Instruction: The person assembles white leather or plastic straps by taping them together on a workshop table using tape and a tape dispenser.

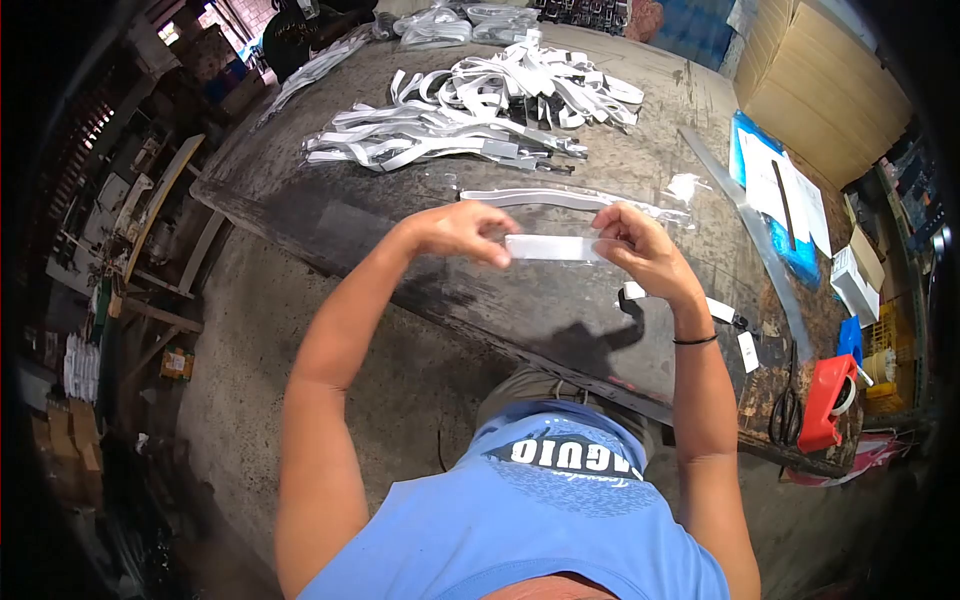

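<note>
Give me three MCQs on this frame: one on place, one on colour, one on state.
1. Where is the pile of white strips?
A. far side of the table
B. on the floor
C. in a carton

2. Colour of the tape dispenser?
A. green
B. red
C. black

3. How is the folded white strip held?
A. lying loose on the table
B. one hand only
C. between both hands

Answers: 1 A, it lies beyond the hands; 2 B, red body at the table's right edge; 3 C, left hand and right hand pinch its ends.
</note>
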Motion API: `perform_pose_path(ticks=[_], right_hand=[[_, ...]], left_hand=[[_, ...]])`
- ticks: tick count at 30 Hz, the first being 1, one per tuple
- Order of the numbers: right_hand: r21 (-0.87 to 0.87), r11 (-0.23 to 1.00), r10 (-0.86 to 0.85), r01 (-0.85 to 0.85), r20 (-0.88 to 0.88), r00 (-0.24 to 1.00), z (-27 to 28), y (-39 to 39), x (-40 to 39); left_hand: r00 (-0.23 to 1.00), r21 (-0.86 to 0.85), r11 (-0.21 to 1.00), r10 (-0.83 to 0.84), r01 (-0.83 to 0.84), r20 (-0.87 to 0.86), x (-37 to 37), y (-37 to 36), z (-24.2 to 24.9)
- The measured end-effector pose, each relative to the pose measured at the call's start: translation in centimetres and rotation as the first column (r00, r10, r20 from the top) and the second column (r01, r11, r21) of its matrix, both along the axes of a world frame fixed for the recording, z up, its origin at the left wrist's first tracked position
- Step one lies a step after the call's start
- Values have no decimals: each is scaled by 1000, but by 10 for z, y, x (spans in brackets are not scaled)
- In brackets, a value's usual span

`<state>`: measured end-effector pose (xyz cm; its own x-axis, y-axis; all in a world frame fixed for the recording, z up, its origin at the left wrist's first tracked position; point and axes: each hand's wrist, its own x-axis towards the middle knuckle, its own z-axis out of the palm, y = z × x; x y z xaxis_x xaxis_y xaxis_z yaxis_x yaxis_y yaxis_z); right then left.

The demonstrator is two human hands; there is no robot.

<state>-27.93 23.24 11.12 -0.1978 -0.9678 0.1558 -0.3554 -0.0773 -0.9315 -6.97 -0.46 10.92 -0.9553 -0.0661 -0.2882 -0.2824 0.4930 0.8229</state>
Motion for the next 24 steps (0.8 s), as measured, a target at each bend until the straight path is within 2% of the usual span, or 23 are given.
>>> perform_pose_path(ticks=[1, 3, 5, 7, 8, 9, 11, 12, 13, 14, 15, 16, 17, 18, 19, 21, 22, 23, 24], right_hand=[[1, 1000, 0, 0, 4, 1000, -2, 1, -3], [7, 1000, -11, 11, 57, 998, -6, 4, -8], [49, 999, -27, 24, 63, 998, -16, 2, -18], [89, 994, -61, 60, 3, 998, -23, 0, -22], [111, 993, -48, 45, 18, 999, -26, -2, -23], [114, 992, -52, 49, 24, 998, -32, -5, -23], [160, 986, -46, 53, -44, 998, -49, -14, -22], [101, 993, -55, 62, -68, 996, -58, -20, -18], [85, 994, -53, 62, -104, 993, -62, -24, -14], [-73, 997, -13, 6, -98, 995, -76, -34, -8], [14, 1000, -1, 2, -116, 993, -63, -37, 3], [-73, 997, -2, -10, -164, 986, -73, -46, 8], [-44, 999, 13, -21, -166, 986, -73, -51, 15], [-55, 998, 7, -18, -203, 979, -64, -55, 25], [14, 999, 39, -38, -198, 980, -52, -57, 32], [-85, 995, 25, -42, -195, 981, -53, -66, 41], [-97, 994, 37, -55, -177, 983, -47, -67, 44], [-125, 991, 15, -39, -188, 982, -41, -66, 47], [-133, 991, 2, -29, -198, 980, -40, -68, 47]], left_hand=[[998, -98, 995, 14, -9, 60, 11, -11, -6], [962, -141, 981, 165, -136, 219, 37, -27, -2], [935, -253, 934, 301, -251, 186, 65, -54, -15], [930, -478, 846, 340, -238, 138, 90, -80, -15], [925, -555, 782, 375, -282, 60, 103, -91, -14], [890, -689, 668, 449, -281, 72, 112, -100, -7], [896, -861, 442, 442, -250, -33, 134, -118, 12], [917, -926, 301, 385, -228, -101, 149, -133, 15], [922, -982, 121, 376, -144, -89, 155, -135, 25], [933, -983, 19, 319, -181, -165, 168, -153, 14], [894, -991, 20, 433, -136, -114, 153, -143, 20], [931, -959, 14, 248, -282, -269, 146, -146, 7], [935, -927, 131, 102, -350, -339, 124, -136, 2], [951, -895, 323, 59, -306, -304, 93, -105, 8], [947, -876, 397, -48, -274, -318, 71, -84, -3], [915, -717, 659, -109, -227, -389, 29, -23, -5], [909, -707, 676, -133, -209, -395, 16, -20, -13], [941, -500, 859, -72, -110, -331, 4, -18, -22], [970, -247, 969, -32, -29, -242, -5, -15, -26]])
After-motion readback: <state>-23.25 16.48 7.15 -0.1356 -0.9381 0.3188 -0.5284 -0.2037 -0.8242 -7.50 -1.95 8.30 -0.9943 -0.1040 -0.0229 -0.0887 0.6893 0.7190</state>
